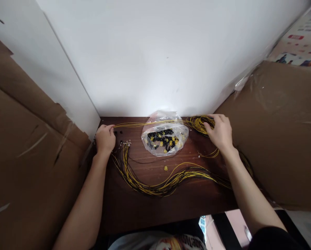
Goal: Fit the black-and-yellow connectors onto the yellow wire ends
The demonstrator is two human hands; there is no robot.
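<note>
Near a blurred poster (300,52), left hand (105,139) and right hand (220,132) apparently pinch wires (134,124).

The left hand (105,138) curls its fingers (110,129) at the end of a yellow wire (145,123), so whether they pinch it cannot be told. The right hand (220,132) covers part of the wire coil (197,123), and its hold is also unclear. The wire bundle (158,185) disappears under the right forearm. The small parts (163,138) in the plastic bag (164,116) are too small to name. The bottom edge cuts off both arms. The poster (301,48) is blurred.
</note>
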